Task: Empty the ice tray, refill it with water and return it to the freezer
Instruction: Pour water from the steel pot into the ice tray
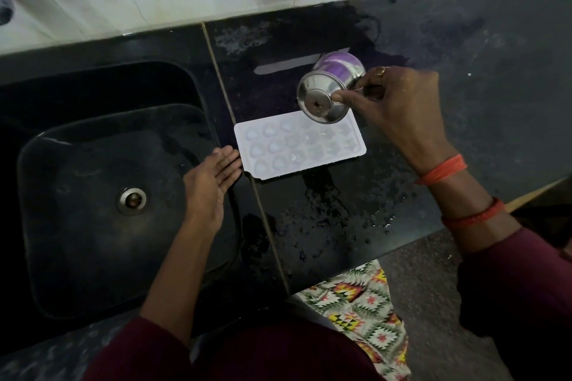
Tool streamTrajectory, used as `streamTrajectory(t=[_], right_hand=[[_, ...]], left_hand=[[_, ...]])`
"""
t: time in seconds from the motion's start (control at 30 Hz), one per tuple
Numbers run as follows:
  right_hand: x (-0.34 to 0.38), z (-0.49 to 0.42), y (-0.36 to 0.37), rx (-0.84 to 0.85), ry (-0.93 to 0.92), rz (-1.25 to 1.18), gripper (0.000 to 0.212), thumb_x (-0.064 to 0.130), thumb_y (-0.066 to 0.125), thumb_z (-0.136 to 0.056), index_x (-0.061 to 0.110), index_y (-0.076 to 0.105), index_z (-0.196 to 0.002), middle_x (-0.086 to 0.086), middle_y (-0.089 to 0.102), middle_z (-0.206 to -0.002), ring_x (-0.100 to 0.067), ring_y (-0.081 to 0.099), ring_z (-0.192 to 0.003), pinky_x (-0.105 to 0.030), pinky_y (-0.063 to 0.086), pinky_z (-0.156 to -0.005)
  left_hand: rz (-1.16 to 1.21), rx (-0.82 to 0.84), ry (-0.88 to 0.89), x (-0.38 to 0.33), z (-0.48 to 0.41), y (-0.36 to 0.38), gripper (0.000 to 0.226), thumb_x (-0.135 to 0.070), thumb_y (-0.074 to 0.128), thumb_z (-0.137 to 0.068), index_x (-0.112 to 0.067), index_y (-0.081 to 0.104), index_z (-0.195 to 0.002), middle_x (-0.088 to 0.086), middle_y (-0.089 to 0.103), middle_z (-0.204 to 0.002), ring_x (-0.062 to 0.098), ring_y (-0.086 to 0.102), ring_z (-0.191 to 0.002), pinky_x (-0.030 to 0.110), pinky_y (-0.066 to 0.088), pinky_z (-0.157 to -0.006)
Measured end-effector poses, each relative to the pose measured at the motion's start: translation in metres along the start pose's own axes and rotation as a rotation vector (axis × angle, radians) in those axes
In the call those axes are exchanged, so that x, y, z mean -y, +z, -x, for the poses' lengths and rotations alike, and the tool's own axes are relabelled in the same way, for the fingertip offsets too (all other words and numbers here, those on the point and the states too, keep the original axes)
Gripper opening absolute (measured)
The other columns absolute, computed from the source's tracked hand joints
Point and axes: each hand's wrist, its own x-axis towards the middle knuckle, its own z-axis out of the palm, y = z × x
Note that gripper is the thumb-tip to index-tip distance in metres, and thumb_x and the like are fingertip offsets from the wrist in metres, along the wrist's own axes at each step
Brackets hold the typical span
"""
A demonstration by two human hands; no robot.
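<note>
1. Hands
- The right hand [399,111] grips a small round stainless-steel tumbler [328,90]. The thumb lies against its base and the fingers curl round the far side.
- The tumbler is tipped, base toward the camera, over the far right corner of the tray. Its mouth is hidden, so it cannot be told whether water is running.
- The left hand [210,182] is flat, with the fingers straight and together. The fingertips lie at the tray's left short edge and appear to touch it.

2. Location of the tray
- The white rectangular plastic ice tray [297,145] lies flat on the black stone worktop [464,71], just right of the black moulded sink [93,195].
- Its cavities stand in three rows. Whether each one is filled cannot be told.

3. Handling
- The tray is probably light, thin-walled and easily twisted.
- Once full it will be heavier, and the water will slop at the slightest tilt.
- A pool of spilled water [318,195] lies at its near edge, so expect a slippery rim and underside.
- Take hold of the flat rim at both short ends, one hand each. Lift level and carry it slowly.
</note>
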Motion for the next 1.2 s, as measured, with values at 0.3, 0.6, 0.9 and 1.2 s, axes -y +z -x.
streamTrajectory(t=[0.3, 0.6, 0.9, 1.2], right_hand=[[-0.007, -0.007, 0.016, 0.049, -0.024, 0.061, 0.042, 0.054, 0.075, -0.082, 0.014, 0.079, -0.092, -0.006, 0.076, -0.079, -0.012, 0.062, -0.066, -0.023, 0.044, -0.063], [-0.007, -0.012, 0.02, 0.081, -0.013, 0.098, 0.043, 0.055, 0.074, -0.082, 0.013, 0.079, -0.089, -0.007, 0.075, -0.077, -0.017, 0.065, -0.066, -0.031, 0.054, -0.065], [-0.008, -0.015, 0.02, 0.075, -0.021, 0.109, 0.043, 0.054, 0.074, -0.083, 0.012, 0.079, -0.095, -0.009, 0.076, -0.082, -0.019, 0.068, -0.07, -0.035, 0.057, -0.068], [-0.008, -0.017, 0.021, 0.077, 0.007, 0.105, 0.044, 0.055, 0.073, -0.083, 0.014, 0.079, -0.094, -0.008, 0.075, -0.081, -0.015, 0.063, -0.067, -0.034, 0.056, -0.068]], left_hand=[[0.003, -0.007, -0.002, 0.0, -0.001, -0.002, 0.032, -0.022, 0.052, -0.104, 0.0, 0.066, -0.122, 0.013, 0.073, -0.117, 0.022, 0.072, -0.108, 0.035, 0.055, -0.098], [0.003, -0.004, -0.002, 0.001, -0.001, 0.0, 0.033, -0.022, 0.051, -0.104, 0.001, 0.065, -0.123, 0.013, 0.073, -0.118, 0.021, 0.072, -0.107, 0.035, 0.055, -0.098], [0.016, -0.001, 0.001, -0.001, -0.003, -0.001, 0.033, -0.022, 0.051, -0.104, 0.001, 0.066, -0.122, 0.012, 0.074, -0.115, 0.021, 0.072, -0.106, 0.034, 0.056, -0.095], [0.016, 0.0, 0.001, -0.001, -0.004, 0.0, 0.034, -0.022, 0.051, -0.104, 0.001, 0.066, -0.123, 0.013, 0.074, -0.116, 0.022, 0.072, -0.107, 0.034, 0.056, -0.095]])
